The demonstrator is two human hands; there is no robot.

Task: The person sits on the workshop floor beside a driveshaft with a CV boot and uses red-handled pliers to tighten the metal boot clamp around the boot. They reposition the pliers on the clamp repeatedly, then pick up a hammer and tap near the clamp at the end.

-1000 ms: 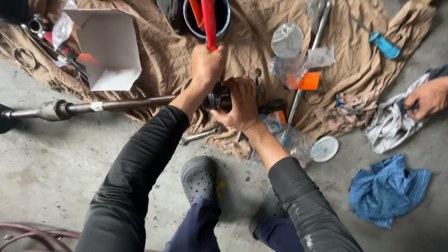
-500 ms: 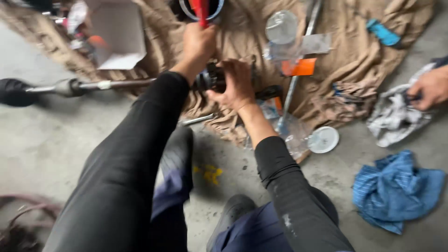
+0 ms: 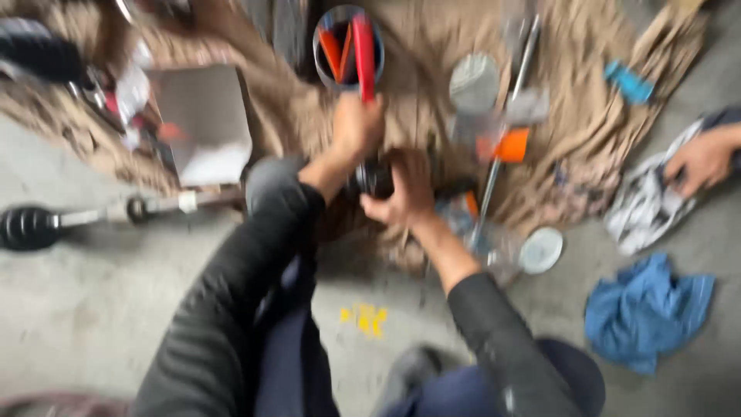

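Setting: concrete floor [image 3: 93, 309], with a rumpled tan cloth [image 3: 417, 85] spread over its far part; the view is blurred by motion.

Left hand: left hand [image 3: 356, 127] clenched round the red handle [image 3: 363, 54] of a tool, which rises from the fist toward the dark round container [image 3: 347, 46] at the top.

Right hand: right hand [image 3: 405, 193] grasping the dark joint end [image 3: 369, 179] of the axle shaft [image 3: 166, 205], fingers curled over it.

Shaft position: lying on the floor and the cloth edge, partly hidden behind the left sleeve.

Shaft axis: roughly left to right across the view, rubber boot [image 3: 29, 227] at the far left, the gripped joint end pointing right toward the middle.

Change since half a second ago: the boot end sits lower in the view; both hands stay on the handle and the joint as before; a yellow mark [image 3: 364, 318] on the floor now shows plainly between the legs.

Nearby: white box [image 3: 202, 123] left of the hands; orange piece [image 3: 511, 145] and a long metal rod [image 3: 502, 147] to the right; round lid [image 3: 540, 250]; blue rag [image 3: 647, 310].

Other person: another person's hand [image 3: 698, 161] at the right edge, on a pale rag [image 3: 644, 202].
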